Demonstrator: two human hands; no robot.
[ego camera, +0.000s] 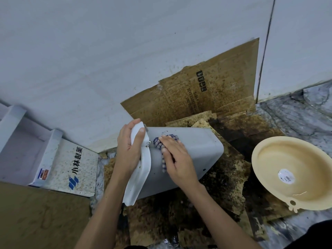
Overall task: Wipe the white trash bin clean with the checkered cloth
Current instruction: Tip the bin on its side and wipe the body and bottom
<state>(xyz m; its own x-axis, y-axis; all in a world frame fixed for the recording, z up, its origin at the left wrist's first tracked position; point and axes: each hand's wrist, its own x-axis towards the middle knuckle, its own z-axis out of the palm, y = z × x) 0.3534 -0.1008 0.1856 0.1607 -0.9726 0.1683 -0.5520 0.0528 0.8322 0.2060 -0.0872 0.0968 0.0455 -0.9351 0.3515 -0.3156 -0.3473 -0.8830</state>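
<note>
Cardboard (212, 97), stained, beyond both hands. Bin (190, 155) tipped on its side beneath them. Basin (280, 169) well right of right hand (177, 159). Left hand (129, 150) clamped on bin's rim. Right palm presses cloth (158, 141) flat against bin wall.

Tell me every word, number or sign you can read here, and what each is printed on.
"小林製薬", beside a blue logo: white carton flap.
"CROSS BASE", "4 SETS", four handling pictograms: stained cardboard sheet against the wall.
Small red label on that carton: too blurred.
Round sticker in the cream basin: unreadable.
</note>
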